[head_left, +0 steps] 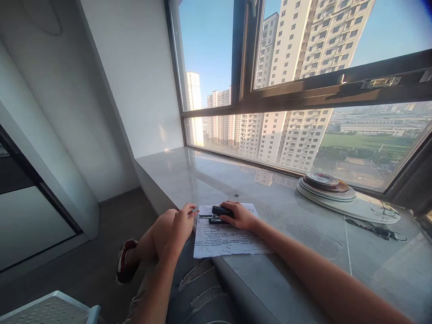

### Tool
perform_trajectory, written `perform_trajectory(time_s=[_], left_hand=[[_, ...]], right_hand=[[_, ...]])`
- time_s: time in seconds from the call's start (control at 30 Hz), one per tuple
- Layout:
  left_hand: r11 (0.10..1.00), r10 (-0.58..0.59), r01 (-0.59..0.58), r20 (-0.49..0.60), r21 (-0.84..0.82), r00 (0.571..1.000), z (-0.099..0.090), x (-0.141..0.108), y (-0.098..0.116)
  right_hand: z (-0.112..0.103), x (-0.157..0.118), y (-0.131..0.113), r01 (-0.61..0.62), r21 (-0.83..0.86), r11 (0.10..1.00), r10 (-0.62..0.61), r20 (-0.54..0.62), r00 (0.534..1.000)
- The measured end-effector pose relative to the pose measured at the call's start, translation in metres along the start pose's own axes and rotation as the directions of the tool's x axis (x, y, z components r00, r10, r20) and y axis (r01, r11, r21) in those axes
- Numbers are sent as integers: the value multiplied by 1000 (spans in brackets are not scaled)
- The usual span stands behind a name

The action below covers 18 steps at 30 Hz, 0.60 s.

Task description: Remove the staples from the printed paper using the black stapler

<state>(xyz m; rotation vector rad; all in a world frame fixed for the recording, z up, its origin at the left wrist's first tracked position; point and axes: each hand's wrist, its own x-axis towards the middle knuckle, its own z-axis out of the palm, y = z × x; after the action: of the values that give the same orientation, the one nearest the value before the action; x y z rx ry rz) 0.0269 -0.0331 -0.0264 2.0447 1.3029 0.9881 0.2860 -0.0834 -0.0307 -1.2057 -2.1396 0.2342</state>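
Observation:
A black stapler (221,210) lies on printed sheets of paper (219,238), with its metal magazine sticking out to the left. Around its black body my right hand (241,216) is closed, fingers over the top and thumb at the near side. Just left of the magazine, my left hand (184,220) pinches a small grey strip (193,209) that looks like a row of staples. The left fingertips are near the paper's left edge, apart from the stapler. Small thin bits, possibly loose staples, lie on the paper.
The paper rests on a grey stone windowsill (283,234). Beyond the stapler lies a small dark staple strip (236,195). At the right are a stack of round plates and boards (324,191) and scissors (381,231). A white perforated chair (54,310) stands lower left.

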Motion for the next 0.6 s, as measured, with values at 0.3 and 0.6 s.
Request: perform_trajectory(time_s=[0.3,0.6], left_hand=[[1000,22,-22,145,-4,989,9,-1,9],[1000,-7,4,155,22,988,10,-2,13]], right_hand=[[1,0,4,26,3,1000,-26,-20,999],[0,1,2,29,-11,1000,-29,-15,999]])
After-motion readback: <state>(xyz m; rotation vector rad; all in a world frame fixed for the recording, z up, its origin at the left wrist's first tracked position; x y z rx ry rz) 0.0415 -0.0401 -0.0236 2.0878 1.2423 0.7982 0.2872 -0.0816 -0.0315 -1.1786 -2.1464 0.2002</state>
